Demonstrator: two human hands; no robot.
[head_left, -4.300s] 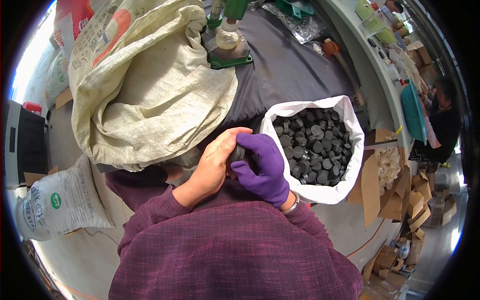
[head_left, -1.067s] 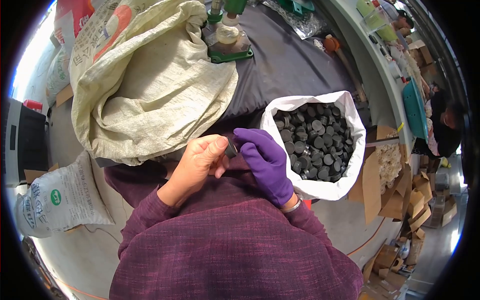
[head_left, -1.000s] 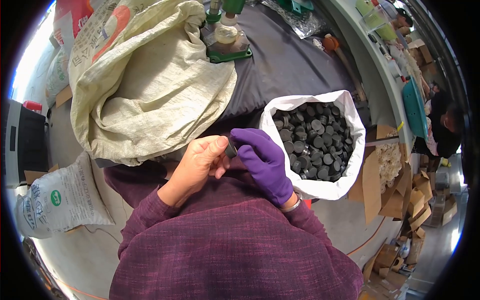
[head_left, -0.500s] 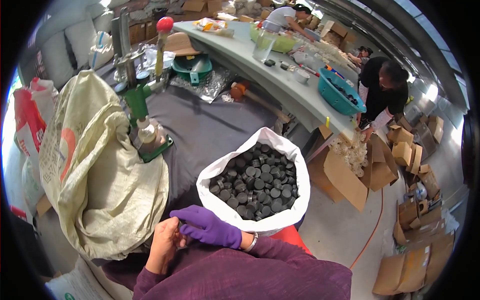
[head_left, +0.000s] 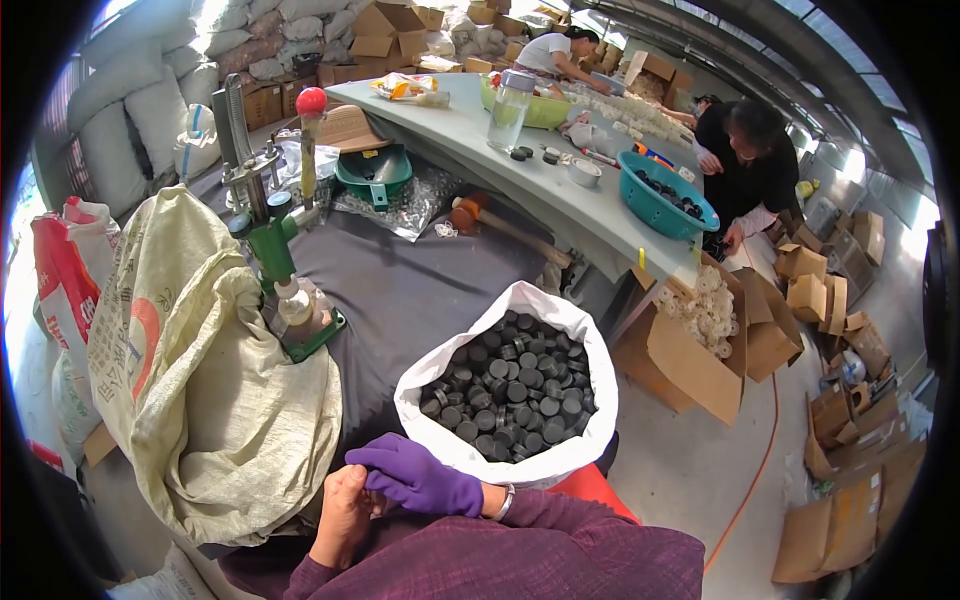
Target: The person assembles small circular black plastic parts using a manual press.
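Observation:
My left hand (head_left: 346, 506), bare, is curled closed in front of my lap. Against its fingertips rests my right hand (head_left: 422, 479) in a purple glove, its fingers bent and pressed together. Whatever lies between the two hands, if anything, is hidden by the fingers. Just beyond the gloved hand stands a white sack (head_left: 412, 408) with its mouth rolled open. Many round black caps (head_left: 515, 390) fill it. To the left, a pale woven sack (head_left: 215, 430) is draped beside a green hand press (head_left: 270, 250) with a red ball on its lever.
A mallet (head_left: 510, 228) and a green scoop (head_left: 375, 178) lie on the dark-covered bench. On the grey table stand a glass bottle (head_left: 510, 112) and a teal basin (head_left: 665, 196). Cardboard box (head_left: 700, 355) with pale plastic parts sits right; a co-worker (head_left: 750, 160) leans nearby.
My gloved fingers have folded down over the left hand's fingertips. My view has shifted slightly, and the co-worker's arm has drawn back from the cardboard box.

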